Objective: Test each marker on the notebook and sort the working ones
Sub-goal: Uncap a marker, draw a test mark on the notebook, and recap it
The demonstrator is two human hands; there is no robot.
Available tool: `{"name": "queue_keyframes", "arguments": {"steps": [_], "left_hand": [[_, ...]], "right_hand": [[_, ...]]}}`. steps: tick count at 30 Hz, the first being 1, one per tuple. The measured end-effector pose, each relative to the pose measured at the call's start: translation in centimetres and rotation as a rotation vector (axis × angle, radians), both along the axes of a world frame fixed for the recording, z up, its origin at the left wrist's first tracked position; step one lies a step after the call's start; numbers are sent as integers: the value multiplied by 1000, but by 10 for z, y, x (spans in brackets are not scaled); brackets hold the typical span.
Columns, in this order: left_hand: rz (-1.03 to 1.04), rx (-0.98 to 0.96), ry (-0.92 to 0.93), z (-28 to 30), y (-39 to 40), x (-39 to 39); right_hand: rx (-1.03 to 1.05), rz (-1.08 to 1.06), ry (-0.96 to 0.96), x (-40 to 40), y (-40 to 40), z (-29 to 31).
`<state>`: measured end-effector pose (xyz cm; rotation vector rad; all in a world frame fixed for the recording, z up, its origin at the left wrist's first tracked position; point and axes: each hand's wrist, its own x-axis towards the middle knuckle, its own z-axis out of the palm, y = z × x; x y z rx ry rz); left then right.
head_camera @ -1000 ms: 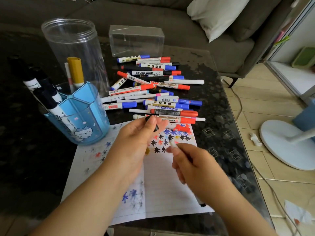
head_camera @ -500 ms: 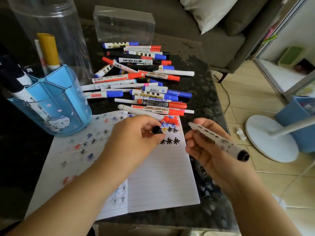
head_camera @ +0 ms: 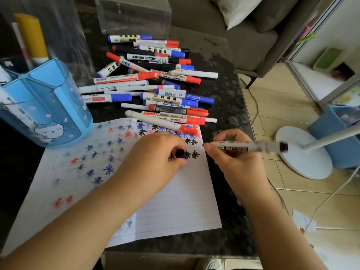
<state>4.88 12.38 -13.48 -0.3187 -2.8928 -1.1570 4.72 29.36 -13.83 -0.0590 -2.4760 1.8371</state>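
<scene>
My right hand (head_camera: 236, 158) grips a white marker (head_camera: 251, 147) that lies nearly level, its tip at the right edge of the open notebook (head_camera: 175, 207) and its black end pointing right. My left hand (head_camera: 153, 162) rests on the page and pinches the marker's black cap (head_camera: 180, 153). The page carries several black, blue and red star marks. Beyond the notebook lies a pile of markers (head_camera: 155, 82) with red, blue and black caps.
A blue pen holder (head_camera: 48, 106) with markers stands at the left, a tall clear jar (head_camera: 58, 26) behind it and a clear box (head_camera: 134, 16) at the back. The table's right edge drops to a tiled floor with a white fan base (head_camera: 303, 152) and cables.
The right hand has turned the marker from tip-up to nearly level and brought its tip down to the notebook's right edge. The left hand keeps the cap on the page. The camera has tilted down.
</scene>
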Motion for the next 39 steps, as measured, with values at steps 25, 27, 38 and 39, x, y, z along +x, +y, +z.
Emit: {"name": "queue_keyframes", "arguments": {"steps": [25, 27, 38, 39], "left_hand": [[-11, 3, -19, -3, 3, -1], [-7, 4, -19, -3, 3, -1], [-2, 11, -11, -3, 4, 0], [-3, 12, -13, -3, 4, 0]], "right_hand": [[160, -93, 128, 1, 5, -18], [178, -97, 143, 1, 4, -18], [229, -79, 138, -1, 4, -18], [223, -72, 131, -1, 4, -18]]}}
